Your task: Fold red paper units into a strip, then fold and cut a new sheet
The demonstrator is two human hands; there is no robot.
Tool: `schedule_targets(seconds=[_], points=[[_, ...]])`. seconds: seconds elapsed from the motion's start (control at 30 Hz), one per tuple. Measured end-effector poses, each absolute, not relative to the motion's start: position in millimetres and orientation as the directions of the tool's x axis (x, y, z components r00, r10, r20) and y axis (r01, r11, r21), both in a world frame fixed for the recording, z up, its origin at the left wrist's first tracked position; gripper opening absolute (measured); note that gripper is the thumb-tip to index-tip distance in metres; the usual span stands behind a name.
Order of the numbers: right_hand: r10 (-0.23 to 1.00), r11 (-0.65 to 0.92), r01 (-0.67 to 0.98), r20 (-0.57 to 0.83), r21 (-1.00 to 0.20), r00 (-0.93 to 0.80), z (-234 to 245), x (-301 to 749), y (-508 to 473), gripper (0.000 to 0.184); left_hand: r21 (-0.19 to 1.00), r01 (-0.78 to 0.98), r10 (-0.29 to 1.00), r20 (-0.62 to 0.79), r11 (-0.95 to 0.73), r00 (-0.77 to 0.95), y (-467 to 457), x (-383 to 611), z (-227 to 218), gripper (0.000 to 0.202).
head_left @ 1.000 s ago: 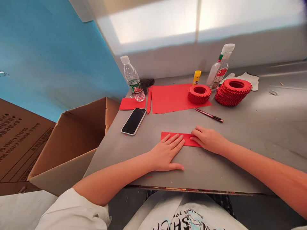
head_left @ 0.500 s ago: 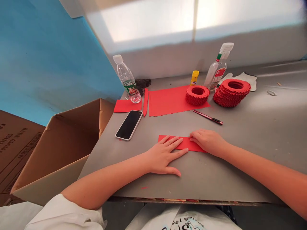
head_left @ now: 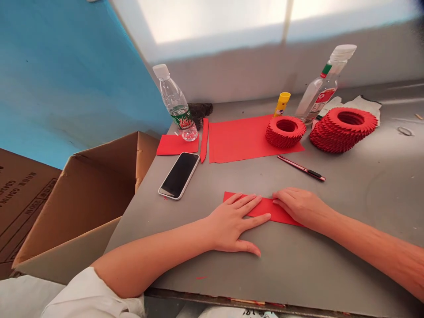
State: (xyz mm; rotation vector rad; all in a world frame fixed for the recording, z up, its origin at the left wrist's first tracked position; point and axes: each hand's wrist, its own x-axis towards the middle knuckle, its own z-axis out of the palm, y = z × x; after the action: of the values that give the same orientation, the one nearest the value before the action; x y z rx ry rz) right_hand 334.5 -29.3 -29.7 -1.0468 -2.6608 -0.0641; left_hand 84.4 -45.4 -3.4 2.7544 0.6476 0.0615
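Observation:
A folded strip of red paper [head_left: 269, 209] lies on the grey table [head_left: 331, 260] in front of me. My left hand [head_left: 233, 223] rests flat on its left end, fingers stretched out and spread. My right hand [head_left: 300, 205] presses on the strip's right end with its fingers together and lying flat. Neither hand grips anything.
Behind lie a large red sheet [head_left: 243, 139], a small red sheet [head_left: 174, 145], a red paper sliver [head_left: 204, 140], two red paper rings [head_left: 285, 130] [head_left: 344, 128], a pen-like tool [head_left: 302, 168], a glue stick [head_left: 281, 103], a phone [head_left: 179, 175] and two bottles [head_left: 175, 102] [head_left: 323, 86]. An open cardboard box [head_left: 82, 198] stands left.
Both hands stay pressed on the red strip. The camera has tilted and shifted, so the table's items sit further right and the hands lower in the picture.

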Motion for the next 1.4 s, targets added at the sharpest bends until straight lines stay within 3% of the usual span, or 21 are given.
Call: schedule_targets(seconds=[0.13, 0.2, 0.3, 0.43, 0.5, 0.67, 0.83, 1.03, 1.2, 1.4], points=[[0.631, 0.733, 0.675, 0.285, 0.084, -0.721, -19, 335, -29, 0.016, 0.307, 0.44, 0.449, -0.047, -0.844, 0.892, -43, 85, -4, 0.073], [0.643, 0.68, 0.721, 0.362, 0.135, -0.675, -14, 332, -37, 0.015, 0.303, 0.457, 0.466, -0.045, -0.836, 0.883, -43, 85, -4, 0.073], [0.576, 0.743, 0.668, 0.479, 0.031, -0.663, -11, 323, -57, 0.027, 0.296, 0.469, 0.478, -0.046, -0.832, 0.877, -43, 87, -6, 0.077], [0.674, 0.732, 0.676, 0.225, -0.08, -0.704, -16, 314, -76, 0.059, 0.285, 0.472, 0.475, -0.065, -0.834, 0.878, -44, 88, -6, 0.082], [0.723, 0.69, 0.717, 0.122, -0.096, -0.68, -18, 314, -75, 0.065, 0.275, 0.473, 0.472, -0.075, -0.837, 0.879, -43, 88, -6, 0.083], [0.778, 0.624, 0.766, 0.033, -0.157, -0.627, -18, 322, -65, 0.049, 0.262, 0.444, 0.437, -0.089, -0.857, 0.895, -41, 87, -7, 0.087], [0.777, 0.619, 0.749, 0.041, -0.236, -0.628, -19, 325, -61, 0.048, 0.233, 0.389, 0.382, -0.076, -0.891, 0.921, -38, 87, -3, 0.089], [0.702, 0.697, 0.65, 0.106, -0.302, -0.704, -18, 333, -49, 0.049, 0.231, 0.327, 0.324, -0.053, -0.916, 0.945, -33, 93, -3, 0.09], [0.733, 0.676, 0.709, 0.281, -0.2, -0.619, -14, 335, -67, 0.046, 0.233, 0.383, 0.375, -0.081, -0.894, 0.924, -34, 95, -6, 0.095], [0.699, 0.711, 0.671, 0.109, -0.212, -0.707, -17, 337, -93, 0.06, 0.216, 0.397, 0.39, -0.078, -0.892, 0.918, -34, 95, -8, 0.099]])
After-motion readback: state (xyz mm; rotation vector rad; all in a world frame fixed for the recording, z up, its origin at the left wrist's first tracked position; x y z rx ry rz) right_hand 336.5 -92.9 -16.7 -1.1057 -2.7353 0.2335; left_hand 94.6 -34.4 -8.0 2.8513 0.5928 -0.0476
